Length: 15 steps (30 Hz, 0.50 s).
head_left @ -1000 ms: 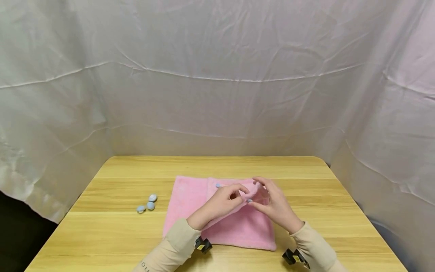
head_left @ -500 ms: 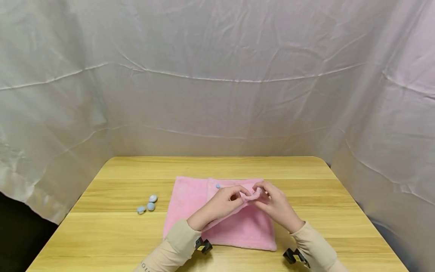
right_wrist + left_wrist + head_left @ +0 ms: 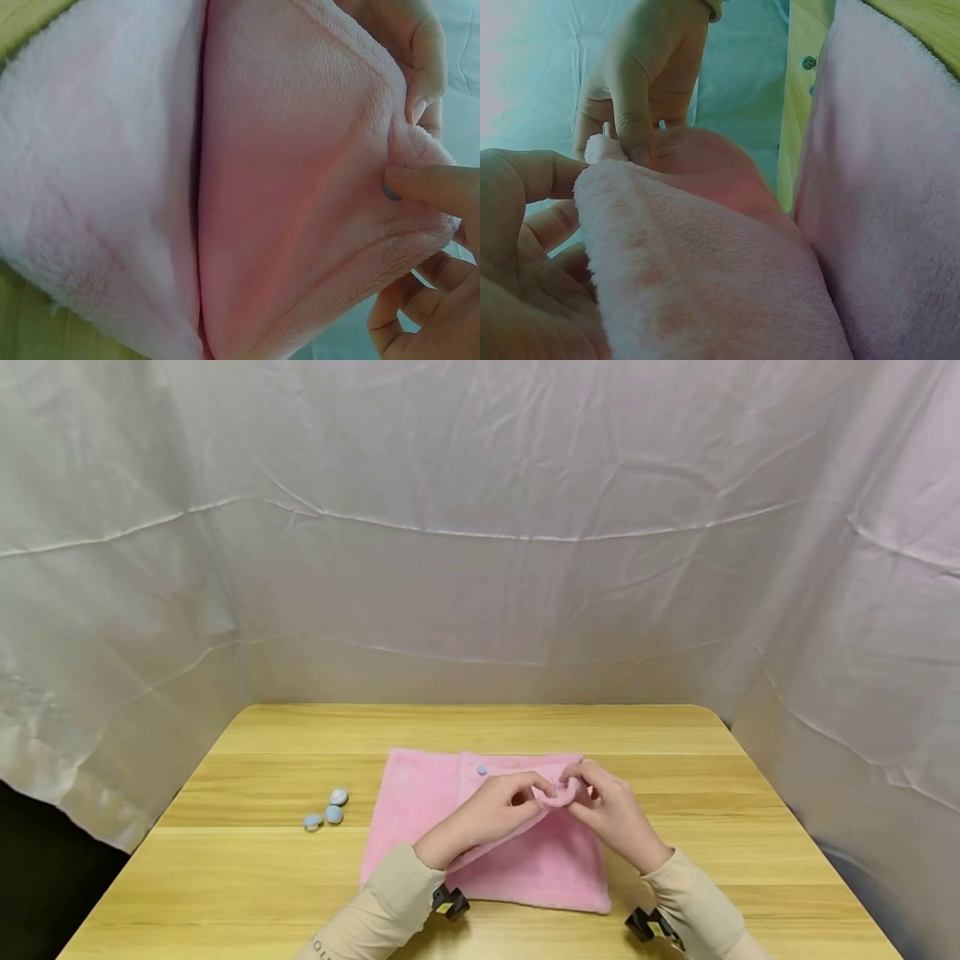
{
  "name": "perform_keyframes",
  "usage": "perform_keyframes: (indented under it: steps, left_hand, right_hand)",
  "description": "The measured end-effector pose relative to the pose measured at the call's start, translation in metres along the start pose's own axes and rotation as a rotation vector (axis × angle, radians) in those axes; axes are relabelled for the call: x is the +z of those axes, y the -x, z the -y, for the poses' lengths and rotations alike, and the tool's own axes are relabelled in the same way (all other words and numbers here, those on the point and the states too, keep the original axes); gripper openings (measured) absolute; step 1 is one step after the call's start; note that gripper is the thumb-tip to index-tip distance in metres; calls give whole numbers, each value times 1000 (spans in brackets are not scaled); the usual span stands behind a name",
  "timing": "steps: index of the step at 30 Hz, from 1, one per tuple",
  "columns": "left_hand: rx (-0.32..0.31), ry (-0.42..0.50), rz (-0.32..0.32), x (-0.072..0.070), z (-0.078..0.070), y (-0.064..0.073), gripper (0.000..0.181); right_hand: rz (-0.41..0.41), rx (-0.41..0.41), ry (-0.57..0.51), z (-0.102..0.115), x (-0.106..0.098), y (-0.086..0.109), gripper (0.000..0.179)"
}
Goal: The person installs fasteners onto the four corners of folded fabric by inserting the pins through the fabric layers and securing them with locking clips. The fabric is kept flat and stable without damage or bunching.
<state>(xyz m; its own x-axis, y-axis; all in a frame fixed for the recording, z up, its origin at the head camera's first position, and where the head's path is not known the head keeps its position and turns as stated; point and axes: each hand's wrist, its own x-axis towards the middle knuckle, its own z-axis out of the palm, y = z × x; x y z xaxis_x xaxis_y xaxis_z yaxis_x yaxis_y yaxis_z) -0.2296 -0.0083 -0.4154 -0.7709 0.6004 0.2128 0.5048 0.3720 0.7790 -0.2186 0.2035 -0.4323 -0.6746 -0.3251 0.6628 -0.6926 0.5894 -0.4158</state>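
A pink plush cloth (image 3: 408, 810) lies folded on the table, the flap's right corner raised and bunched between both hands. My left hand (image 3: 495, 810) pinches the raised edge from the left. On the right, my right hand (image 3: 613, 814) grips the same corner. In the right wrist view its thumb (image 3: 427, 187) presses a small blue round-headed button (image 3: 391, 189) against the cloth's underside; the button is mostly covered. A thin pale prong (image 3: 606, 130) shows beside the right fingers in the left wrist view. Another blue button (image 3: 482, 770) sits on the flap's far edge.
Left of the cloth, several loose blue buttons (image 3: 333, 814) lie close together on the wooden table (image 3: 225, 877). Grey-white curtains (image 3: 480, 602) hang behind and on both sides. A small black camera (image 3: 651, 927) is worn on each wrist.
The blue button at the right thumb has gone from beside the cloth's edge to underneath it, out of head view. The right fingers have closed on the bunched corner; the left hand barely moved.
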Motion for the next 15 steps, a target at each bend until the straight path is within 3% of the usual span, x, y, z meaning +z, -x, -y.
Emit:
perform_keyframes:
  steps: [8,15]
  left_hand:
    - [-33,-6,27,-6,-3,3,18]
    - [-21,-107,38,-31,1,17,24]
  right_hand:
    - [-17,-64,-60,-6,3,1,31]
    - [-3,-60,-65,-6,2,2,31]
